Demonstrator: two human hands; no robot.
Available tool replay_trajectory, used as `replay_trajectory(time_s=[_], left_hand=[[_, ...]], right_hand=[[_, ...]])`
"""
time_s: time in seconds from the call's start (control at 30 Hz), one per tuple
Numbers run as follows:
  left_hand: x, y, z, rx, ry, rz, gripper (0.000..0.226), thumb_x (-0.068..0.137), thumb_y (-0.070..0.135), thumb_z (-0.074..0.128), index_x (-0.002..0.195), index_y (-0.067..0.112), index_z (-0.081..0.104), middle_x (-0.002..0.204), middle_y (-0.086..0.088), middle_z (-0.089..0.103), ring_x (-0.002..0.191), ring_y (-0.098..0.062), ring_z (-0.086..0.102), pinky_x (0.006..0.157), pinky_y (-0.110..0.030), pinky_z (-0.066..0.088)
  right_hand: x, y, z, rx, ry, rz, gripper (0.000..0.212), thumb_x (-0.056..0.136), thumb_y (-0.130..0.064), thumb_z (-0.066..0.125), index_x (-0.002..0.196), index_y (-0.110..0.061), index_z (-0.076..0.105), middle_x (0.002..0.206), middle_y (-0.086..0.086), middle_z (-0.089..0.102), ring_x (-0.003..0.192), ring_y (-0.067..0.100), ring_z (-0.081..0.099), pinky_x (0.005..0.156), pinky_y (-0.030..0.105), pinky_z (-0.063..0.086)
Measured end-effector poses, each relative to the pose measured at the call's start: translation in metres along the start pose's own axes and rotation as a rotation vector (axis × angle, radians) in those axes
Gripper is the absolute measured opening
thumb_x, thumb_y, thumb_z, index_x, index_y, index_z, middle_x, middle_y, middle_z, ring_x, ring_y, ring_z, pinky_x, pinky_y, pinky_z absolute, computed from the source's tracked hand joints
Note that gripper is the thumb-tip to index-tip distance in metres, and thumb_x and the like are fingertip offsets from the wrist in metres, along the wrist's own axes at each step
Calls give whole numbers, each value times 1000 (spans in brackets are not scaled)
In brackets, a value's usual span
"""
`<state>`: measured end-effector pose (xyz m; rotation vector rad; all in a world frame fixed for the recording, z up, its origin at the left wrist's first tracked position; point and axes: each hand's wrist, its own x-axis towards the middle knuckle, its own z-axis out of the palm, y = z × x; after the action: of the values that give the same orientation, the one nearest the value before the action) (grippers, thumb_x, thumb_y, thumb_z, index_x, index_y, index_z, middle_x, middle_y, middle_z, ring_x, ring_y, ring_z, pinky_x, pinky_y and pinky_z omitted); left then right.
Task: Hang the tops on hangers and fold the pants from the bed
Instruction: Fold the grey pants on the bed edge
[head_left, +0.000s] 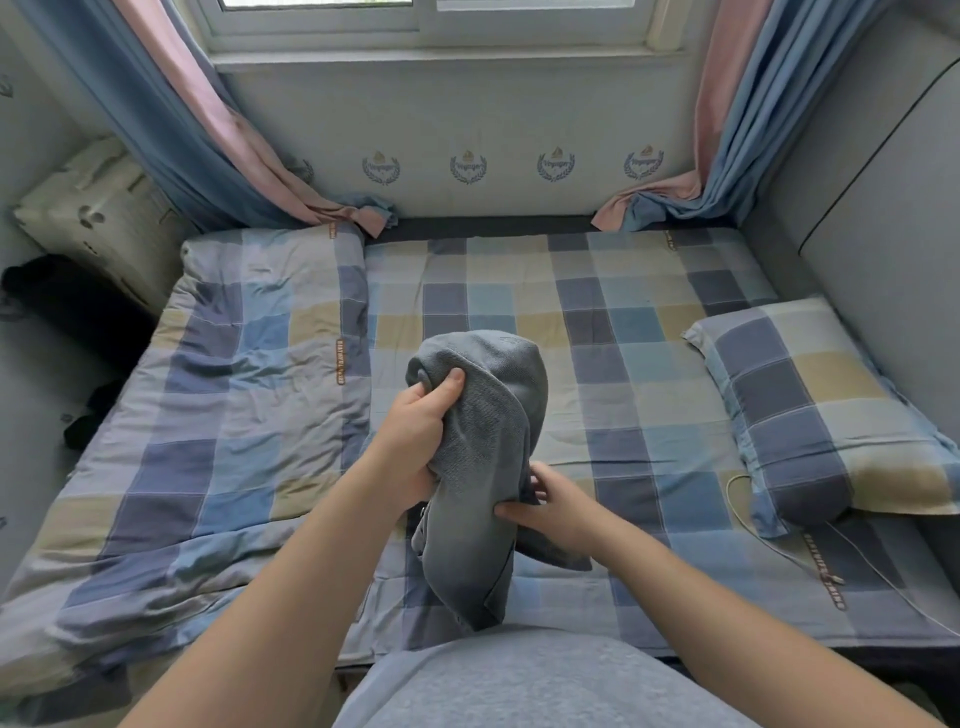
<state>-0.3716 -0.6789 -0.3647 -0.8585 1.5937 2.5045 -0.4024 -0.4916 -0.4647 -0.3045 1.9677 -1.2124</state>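
Observation:
A blue-grey garment (488, 447) hangs bunched in the air above the near middle of the bed (597, 322). My left hand (415, 436) grips its upper part, thumb pressed into the cloth near the top. Lower down, my right hand (550, 506) pinches a fold at the garment's right edge. Its bottom end droops just above the bed's front edge. Whether it is a top or a pair of pants cannot be told. No hanger is in view.
A folded checked quilt (218, 415) covers the bed's left half. A checked pillow (821, 410) lies at the right, with a thin white cable (810, 551) beside it. Curtains (208, 145) drape onto the far corners. A pale suitcase (98, 218) stands left of the bed.

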Motion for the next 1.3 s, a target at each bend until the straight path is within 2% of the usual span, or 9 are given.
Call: replay_trajectory(time_s=[0.1, 0.2, 0.33, 0.53, 0.7, 0.8, 0.97, 1.2, 1.3], left_hand=[[2, -1, -2, -30, -9, -18, 31, 102, 29, 56, 116, 2, 66, 104, -17, 76, 93, -29, 75, 65, -33, 60], [4, 1, -6, -31, -1, 0, 36, 100, 34, 58, 121, 5, 65, 109, -15, 75, 102, -27, 73, 73, -32, 61], [9, 9, -22, 127, -16, 45, 58, 87, 51, 65, 130, 13, 62, 120, -6, 73, 115, -25, 67, 96, -40, 52], [7, -15, -27, 449, -70, -27, 73, 77, 43, 80, 140, 17, 53, 120, -1, 72, 105, -16, 71, 79, -28, 58], [3, -58, -20, 906, 90, -115, 124, 64, 69, 79, 160, 23, 15, 161, -3, 31, 145, -28, 35, 116, -50, 34], [5, -52, -19, 1172, 232, 114, 108, 71, 66, 75, 156, 33, 18, 160, 0, 29, 145, -27, 32, 115, -51, 32], [3, -42, -10, 969, 9, 89, 86, 59, 68, 80, 129, 32, 47, 123, 9, 51, 110, -6, 55, 95, -33, 49], [16, -58, -29, 1109, 219, 282, 13, 91, 27, 63, 89, 23, 51, 90, 2, 61, 84, -23, 57, 61, -34, 40], [24, -57, -46, 1150, 350, 229, 8, 91, 20, 56, 87, 23, 50, 90, 0, 62, 86, -29, 58, 77, -44, 50]], right_hand=[[9, 2, 2, -22, 0, -41, 23, 99, -17, 62, 121, -20, 64, 120, -10, 68, 112, 5, 61, 90, 14, 48], [14, -5, -2, -27, 16, -36, 18, 103, -13, 53, 113, -22, 65, 104, -15, 70, 94, -1, 63, 73, 7, 47], [18, -13, -9, 94, 99, 61, 13, 105, -17, 50, 107, -21, 62, 83, -5, 65, 67, 10, 64, 59, 25, 50], [9, -40, -16, 359, 213, 8, 17, 104, -21, 54, 109, -8, 63, 85, 10, 63, 70, 28, 64, 66, 39, 55], [2, -68, -26, 421, 272, -73, 20, 104, -22, 55, 106, -5, 66, 89, 8, 71, 74, 19, 70, 63, 36, 61], [-3, -73, -31, 394, 309, -79, 28, 103, -24, 55, 107, 2, 63, 101, 23, 70, 89, 30, 69, 80, 52, 60], [-10, -83, -30, 348, 296, -135, 32, 103, -23, 56, 110, 7, 61, 105, 33, 66, 88, 33, 64, 82, 58, 56], [-16, -86, -40, 279, 254, -153, 33, 103, -23, 55, 92, 7, 60, 74, 14, 52, 62, 25, 46, 58, 35, 40], [-19, -89, -46, 271, 210, -151, 31, 104, -25, 53, 86, -1, 62, 63, 6, 54, 53, 14, 49, 54, 29, 40]])
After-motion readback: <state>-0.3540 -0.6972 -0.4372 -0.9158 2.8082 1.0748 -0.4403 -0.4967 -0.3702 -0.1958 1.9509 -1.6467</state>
